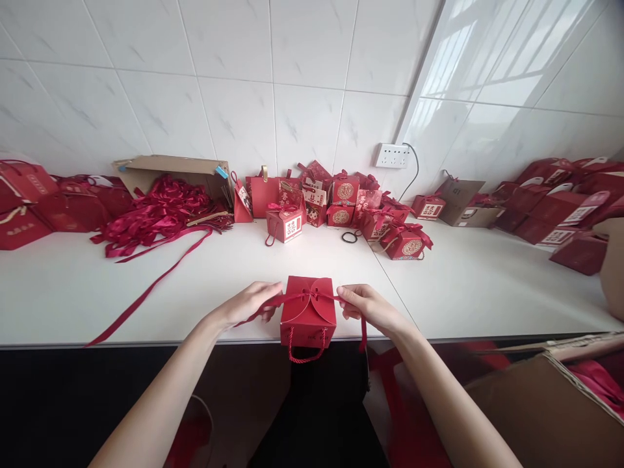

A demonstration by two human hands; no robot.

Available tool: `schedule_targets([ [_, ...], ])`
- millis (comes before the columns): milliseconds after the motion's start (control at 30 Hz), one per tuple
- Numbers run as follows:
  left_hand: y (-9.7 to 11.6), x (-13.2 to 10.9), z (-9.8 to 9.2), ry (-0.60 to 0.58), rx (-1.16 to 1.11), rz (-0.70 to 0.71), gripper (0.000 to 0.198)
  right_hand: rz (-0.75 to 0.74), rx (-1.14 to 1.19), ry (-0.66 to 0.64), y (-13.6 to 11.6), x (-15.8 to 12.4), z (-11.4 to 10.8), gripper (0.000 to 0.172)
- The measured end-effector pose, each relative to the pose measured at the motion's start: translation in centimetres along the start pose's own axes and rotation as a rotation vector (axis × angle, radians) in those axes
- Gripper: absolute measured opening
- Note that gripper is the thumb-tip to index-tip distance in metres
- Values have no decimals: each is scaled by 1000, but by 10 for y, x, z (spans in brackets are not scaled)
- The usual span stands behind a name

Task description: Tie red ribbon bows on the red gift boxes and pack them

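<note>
A red gift box (309, 318) sits at the front edge of the white table, its top flaps folded together and a twisted cord handle (307, 356) hanging at the front. A dark red ribbon (292, 297) runs through the slots in the lid and crosses at the middle. On the box's left, my left hand (253, 302) pinches one ribbon end. My right hand (365, 304) pinches the other end on the right, and its tail hangs down below the fingers. Between both hands the ribbon looks stretched across the lid.
A loose ribbon (151, 289) lies on the table (234, 260) at left, near a cardboard box (170, 162) spilling a ribbon pile (160, 211). Several decorated boxes (341, 201) stand along the wall. More red boxes (550, 208) are stacked right. An open carton (550, 403) stands at lower right.
</note>
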State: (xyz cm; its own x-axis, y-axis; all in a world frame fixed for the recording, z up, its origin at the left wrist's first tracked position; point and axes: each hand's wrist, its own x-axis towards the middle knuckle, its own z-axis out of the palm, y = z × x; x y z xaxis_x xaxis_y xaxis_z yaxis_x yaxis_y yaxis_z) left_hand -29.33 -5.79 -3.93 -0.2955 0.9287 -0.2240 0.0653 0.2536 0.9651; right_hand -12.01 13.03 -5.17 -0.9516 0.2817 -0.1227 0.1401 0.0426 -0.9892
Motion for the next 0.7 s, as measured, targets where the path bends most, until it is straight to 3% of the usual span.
schedule_targets([
  [133, -6, 4, 0, -37, 85, 56, 39, -18, -37, -12, 1, 2, -1, 47],
  [700, -38, 17, -12, -78, -33, 209, 43, -101, -4, -31, 24, 10, -10, 44],
])
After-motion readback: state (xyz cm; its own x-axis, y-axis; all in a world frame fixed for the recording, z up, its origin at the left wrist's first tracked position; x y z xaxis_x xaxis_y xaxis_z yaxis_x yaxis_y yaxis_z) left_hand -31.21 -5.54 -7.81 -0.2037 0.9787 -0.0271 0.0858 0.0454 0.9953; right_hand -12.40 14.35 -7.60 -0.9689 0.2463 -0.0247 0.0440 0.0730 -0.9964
